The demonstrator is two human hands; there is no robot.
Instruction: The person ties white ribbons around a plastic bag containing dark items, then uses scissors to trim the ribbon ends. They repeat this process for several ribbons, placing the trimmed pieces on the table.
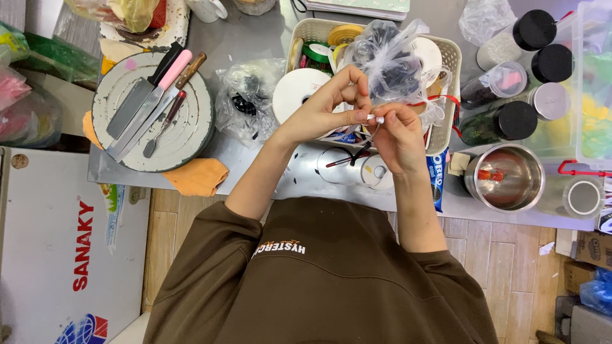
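Observation:
My left hand [325, 105] and my right hand [398, 137] meet over the metal counter [255, 38], fingertips pinched together on a thin clear plastic strip or ribbon piece [376, 121]. A crinkled clear plastic bag [386, 60] with dark contents rises just behind my fingers, out of a cream plastic basket [456, 60] that holds ribbon spools. A large white ribbon roll [294, 89] lies beside my left hand. Under my hands lie tape rolls and black-handled scissors [347, 159].
A round white turntable [191, 134] at the left carries spatulas, a pink-handled knife [169, 76] and a spoon. An orange cloth [197, 177] lies below it. Black-capped jars [532, 32], a steel cup [507, 178] and a clear box stand at the right. A white chest sits at the lower left.

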